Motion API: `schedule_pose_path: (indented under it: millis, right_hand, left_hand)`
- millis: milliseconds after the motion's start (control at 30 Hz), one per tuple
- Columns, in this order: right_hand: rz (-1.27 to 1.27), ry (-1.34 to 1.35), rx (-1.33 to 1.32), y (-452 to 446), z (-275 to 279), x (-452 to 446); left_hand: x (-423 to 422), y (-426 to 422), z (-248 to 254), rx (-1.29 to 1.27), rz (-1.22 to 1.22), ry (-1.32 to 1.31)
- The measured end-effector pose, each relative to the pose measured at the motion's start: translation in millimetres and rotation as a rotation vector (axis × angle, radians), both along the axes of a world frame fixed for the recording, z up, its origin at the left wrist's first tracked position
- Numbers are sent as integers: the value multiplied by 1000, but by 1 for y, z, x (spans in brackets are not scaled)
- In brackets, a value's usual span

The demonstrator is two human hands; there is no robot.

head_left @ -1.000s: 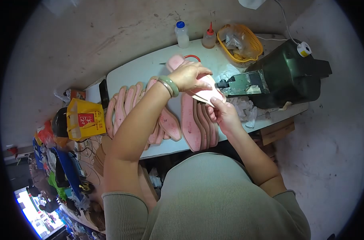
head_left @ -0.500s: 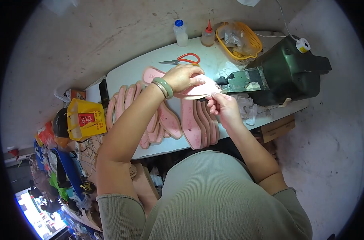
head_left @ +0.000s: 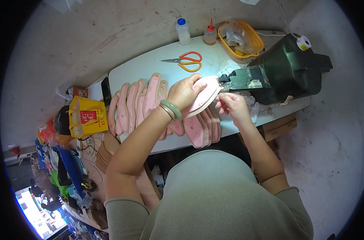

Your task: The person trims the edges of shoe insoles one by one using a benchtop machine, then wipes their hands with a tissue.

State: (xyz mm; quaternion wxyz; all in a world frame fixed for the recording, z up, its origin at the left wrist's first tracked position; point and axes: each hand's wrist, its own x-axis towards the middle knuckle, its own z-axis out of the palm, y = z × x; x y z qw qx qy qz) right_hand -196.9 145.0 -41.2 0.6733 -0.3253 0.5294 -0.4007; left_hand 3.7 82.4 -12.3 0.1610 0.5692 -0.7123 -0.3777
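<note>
A pink insole [head_left: 206, 94] is held at the tip of the dark green machine [head_left: 246, 79]. My left hand [head_left: 185, 93], with bangles on its wrist, grips the insole from the left, thumb on its upper face. At the insole's right edge my right hand [head_left: 233, 106] pinches its fingers together; what lies between them is too small to make out. Below the held insole is a row of stacked pink insoles [head_left: 196, 131]. More pink insoles [head_left: 130, 106] lie side by side on the left part of the white table [head_left: 146, 62].
Scissors [head_left: 186, 61] with red and orange handles lie behind my hands. At the back stand a blue-capped bottle [head_left: 182, 32], a red-tipped bottle [head_left: 210, 34] and a yellow basket [head_left: 252, 38]. A yellow bag [head_left: 88, 117] is at the left.
The held insole has swung round, its free end now pointing down toward me instead of up to the left. The scissors have come fully into view. My right hand stays near the machine tip.
</note>
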Motion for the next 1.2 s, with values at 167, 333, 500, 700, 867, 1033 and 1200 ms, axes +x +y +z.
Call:
schedule_pose_path:
  millis: [167, 333, 500, 700, 867, 1033, 1200]
  right_hand:
    - [44, -39, -46, 27, -17, 1]
    - [58, -41, -118, 65, -26, 10]
    - [49, 27, -22, 73, -16, 18]
    - [-37, 200, -281, 42, -26, 14]
    - [25, 656, -507, 13, -13, 7]
    - [-25, 361, -343, 5, -15, -1]
    - [66, -334, 31, 56, -15, -20]
  left_hand:
    - [-13, 21, 0, 55, 92, 4]
    - [-29, 36, -10, -124, 158, 35]
    - [-34, 32, -10, -96, 202, -20]
    - [-32, 11, -13, -112, 277, 59]
    - [-31, -2, -26, -153, 429, 177]
    - [-39, -12, -39, -199, 621, 311]
    - [-40, -24, -51, -233, 742, 398]
